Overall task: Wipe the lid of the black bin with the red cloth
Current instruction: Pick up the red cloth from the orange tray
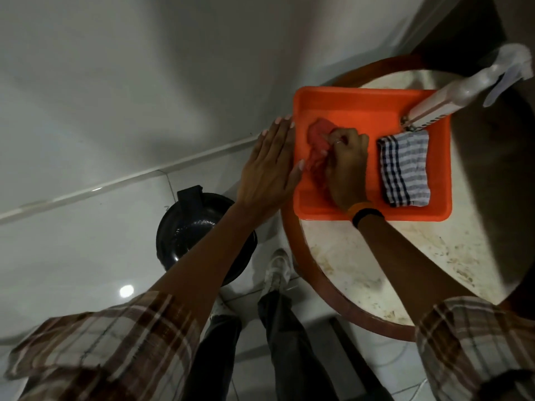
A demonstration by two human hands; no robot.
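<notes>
Red cloth [314, 153] lies bunched in the left part of the orange tray [347, 111] on the round bench [405, 270]. Right hand [346, 166] is closed over it, fingers gripping the fabric, though it does not appear lifted clear of the tray yet. Left hand [270, 169] is flat and released, fingers extended, hovering just beside the tray's left rim and holding nothing. Black bin [202, 235] stands on the floor below the bench edge, lid down, partly hidden by the left forearm. A checked cloth [404, 169] and a spray bottle [463, 94] (both untouched) share the tray. Assessment: task barely begun; the carry and all wiping remain.
</notes>
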